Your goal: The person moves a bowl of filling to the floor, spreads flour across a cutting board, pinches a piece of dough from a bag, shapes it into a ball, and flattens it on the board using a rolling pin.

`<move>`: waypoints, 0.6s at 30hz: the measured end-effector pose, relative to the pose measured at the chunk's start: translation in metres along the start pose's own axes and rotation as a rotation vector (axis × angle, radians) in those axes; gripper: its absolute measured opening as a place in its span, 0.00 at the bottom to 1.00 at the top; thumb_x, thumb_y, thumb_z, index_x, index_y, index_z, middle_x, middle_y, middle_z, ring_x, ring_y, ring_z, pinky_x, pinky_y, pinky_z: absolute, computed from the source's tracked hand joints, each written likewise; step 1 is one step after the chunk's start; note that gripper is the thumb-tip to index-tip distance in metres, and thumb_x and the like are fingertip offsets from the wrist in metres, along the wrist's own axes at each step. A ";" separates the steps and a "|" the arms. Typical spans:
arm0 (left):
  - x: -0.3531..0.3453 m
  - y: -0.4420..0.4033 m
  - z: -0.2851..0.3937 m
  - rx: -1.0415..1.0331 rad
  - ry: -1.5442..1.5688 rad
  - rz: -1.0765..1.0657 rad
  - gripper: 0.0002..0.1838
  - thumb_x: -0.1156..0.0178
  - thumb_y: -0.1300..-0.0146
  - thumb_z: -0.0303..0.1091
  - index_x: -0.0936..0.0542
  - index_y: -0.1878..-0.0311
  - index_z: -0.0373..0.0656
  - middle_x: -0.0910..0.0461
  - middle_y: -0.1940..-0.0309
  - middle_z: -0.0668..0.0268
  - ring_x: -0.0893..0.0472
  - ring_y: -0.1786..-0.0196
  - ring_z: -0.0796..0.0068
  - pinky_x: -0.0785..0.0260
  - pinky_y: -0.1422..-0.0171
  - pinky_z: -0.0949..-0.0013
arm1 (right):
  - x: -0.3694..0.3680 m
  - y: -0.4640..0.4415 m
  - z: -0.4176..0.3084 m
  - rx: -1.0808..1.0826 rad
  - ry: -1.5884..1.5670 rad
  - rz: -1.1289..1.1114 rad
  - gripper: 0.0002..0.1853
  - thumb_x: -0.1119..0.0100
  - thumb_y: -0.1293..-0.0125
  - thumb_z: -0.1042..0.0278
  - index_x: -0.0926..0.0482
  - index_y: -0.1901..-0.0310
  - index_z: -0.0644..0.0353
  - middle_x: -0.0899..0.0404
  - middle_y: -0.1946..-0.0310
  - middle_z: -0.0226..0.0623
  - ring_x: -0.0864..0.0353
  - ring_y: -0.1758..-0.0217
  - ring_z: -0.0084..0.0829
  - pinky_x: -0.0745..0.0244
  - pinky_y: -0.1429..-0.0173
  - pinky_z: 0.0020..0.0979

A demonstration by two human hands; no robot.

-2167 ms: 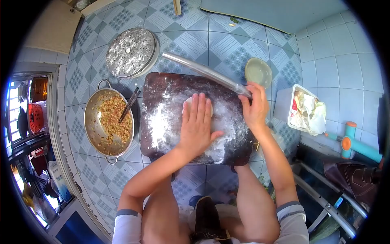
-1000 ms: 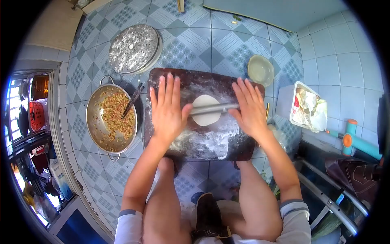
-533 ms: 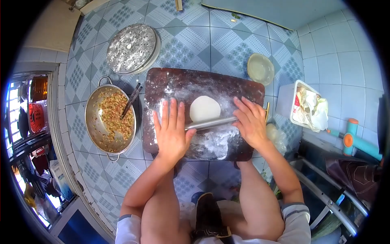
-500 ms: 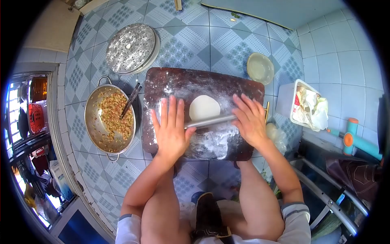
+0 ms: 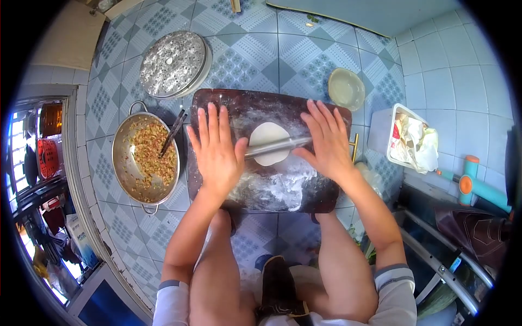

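Note:
A round, flat dough wrapper [image 5: 270, 132] lies on the floured dark wooden board [image 5: 234, 204]. Across its lower half rests a metal rolling pin [image 5: 278, 146]. My left hand [image 5: 219, 155] presses flat over the pin's left end, fingers stretched forward. Over the right end lies my right hand [image 5: 330, 142], palm down with its fingers spread. Both palms hide the pin's ends. Loose white flour [image 5: 293, 187] is smeared on the near part of the board.
At left stands a metal pan [image 5: 120, 174] of chopped filling [image 5: 152, 155] with chopsticks [image 5: 174, 133] in it. A floured perforated steamer tray [image 5: 174, 62] sits far left. To the right are a bowl [image 5: 346, 89] and a white bin [image 5: 380, 133].
Both hands have pushed forward, rolling the pin away from me from the wrapper's near edge onto its lower half. The fingers remain stretched out.

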State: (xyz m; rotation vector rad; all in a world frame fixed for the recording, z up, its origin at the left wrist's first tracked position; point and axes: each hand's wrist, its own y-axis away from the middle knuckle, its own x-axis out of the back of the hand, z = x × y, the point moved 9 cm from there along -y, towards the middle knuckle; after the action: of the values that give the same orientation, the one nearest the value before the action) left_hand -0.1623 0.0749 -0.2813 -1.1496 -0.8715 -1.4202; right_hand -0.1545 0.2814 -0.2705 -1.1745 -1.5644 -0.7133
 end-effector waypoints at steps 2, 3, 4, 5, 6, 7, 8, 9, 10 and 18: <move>0.005 -0.005 -0.005 -0.007 0.011 0.034 0.35 0.49 0.34 0.36 0.43 0.25 0.37 0.48 0.23 0.50 0.54 0.20 0.46 0.70 0.20 0.40 | -0.002 0.002 0.000 0.079 0.014 0.021 0.29 0.31 0.45 0.51 0.25 0.45 0.59 0.36 0.29 0.42 0.40 0.25 0.44 0.48 0.25 0.51; 0.011 -0.002 -0.006 -0.018 0.082 0.083 0.35 0.50 0.35 0.35 0.43 0.25 0.37 0.49 0.23 0.49 0.54 0.20 0.45 0.70 0.20 0.40 | -0.006 0.007 0.001 0.098 -0.040 0.041 0.26 0.30 0.46 0.55 0.25 0.48 0.59 0.34 0.31 0.43 0.37 0.28 0.45 0.44 0.27 0.50; 0.018 0.003 -0.007 -0.025 0.154 0.126 0.34 0.50 0.35 0.33 0.43 0.25 0.37 0.49 0.23 0.49 0.54 0.20 0.44 0.70 0.20 0.40 | -0.006 0.008 -0.002 0.116 -0.097 0.055 0.23 0.29 0.47 0.60 0.24 0.51 0.59 0.31 0.33 0.43 0.33 0.31 0.45 0.41 0.30 0.48; 0.029 0.010 -0.003 -0.060 0.215 0.183 0.39 0.42 0.41 0.30 0.43 0.26 0.32 0.49 0.24 0.44 0.54 0.21 0.38 0.69 0.21 0.37 | -0.005 0.009 -0.001 0.116 -0.101 0.050 0.23 0.29 0.47 0.60 0.24 0.51 0.59 0.31 0.33 0.43 0.33 0.31 0.45 0.41 0.30 0.48; 0.027 0.016 -0.001 -0.056 0.215 0.175 0.39 0.42 0.41 0.30 0.43 0.26 0.32 0.49 0.24 0.44 0.54 0.21 0.38 0.69 0.21 0.37 | 0.000 0.010 0.008 0.022 -0.123 0.096 0.22 0.29 0.47 0.64 0.24 0.52 0.59 0.29 0.35 0.43 0.31 0.34 0.46 0.39 0.32 0.48; 0.034 0.025 0.011 -0.138 0.300 0.254 0.40 0.42 0.42 0.31 0.43 0.26 0.31 0.50 0.24 0.42 0.54 0.21 0.37 0.68 0.22 0.36 | 0.005 0.013 0.016 -0.074 -0.144 0.140 0.21 0.28 0.48 0.68 0.24 0.53 0.60 0.28 0.37 0.44 0.29 0.37 0.47 0.37 0.35 0.47; 0.041 0.033 0.023 -0.223 0.387 0.340 0.41 0.41 0.43 0.31 0.43 0.27 0.29 0.50 0.24 0.39 0.54 0.22 0.35 0.67 0.22 0.36 | 0.005 0.015 0.017 -0.075 -0.143 0.137 0.21 0.28 0.48 0.68 0.24 0.53 0.60 0.28 0.37 0.44 0.29 0.37 0.47 0.37 0.35 0.47; 0.035 0.038 0.040 -0.271 0.412 0.274 0.41 0.41 0.43 0.32 0.44 0.27 0.27 0.51 0.25 0.36 0.54 0.22 0.32 0.65 0.22 0.36 | 0.012 0.017 0.026 -0.144 -0.182 0.204 0.20 0.29 0.48 0.69 0.25 0.54 0.61 0.27 0.38 0.44 0.29 0.38 0.48 0.36 0.36 0.46; 0.018 0.038 0.052 -0.290 0.475 0.168 0.42 0.41 0.41 0.38 0.44 0.27 0.27 0.51 0.25 0.35 0.54 0.22 0.34 0.65 0.21 0.38 | 0.019 0.020 0.034 -0.209 -0.221 0.270 0.20 0.29 0.48 0.71 0.25 0.54 0.61 0.26 0.40 0.44 0.28 0.40 0.48 0.35 0.37 0.46; -0.042 0.019 0.092 -0.396 0.187 -0.229 0.53 0.47 0.39 0.65 0.46 0.26 0.27 0.52 0.24 0.41 0.55 0.21 0.41 0.65 0.20 0.42 | 0.017 0.039 0.055 -0.281 -0.257 0.333 0.17 0.32 0.40 0.64 0.25 0.54 0.62 0.25 0.41 0.46 0.27 0.40 0.47 0.37 0.36 0.44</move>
State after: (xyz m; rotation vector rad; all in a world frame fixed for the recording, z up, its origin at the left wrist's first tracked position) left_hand -0.1278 0.1708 -0.2984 -1.2079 -0.6177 -1.9177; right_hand -0.1385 0.3490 -0.2759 -1.7446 -1.4519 -0.5888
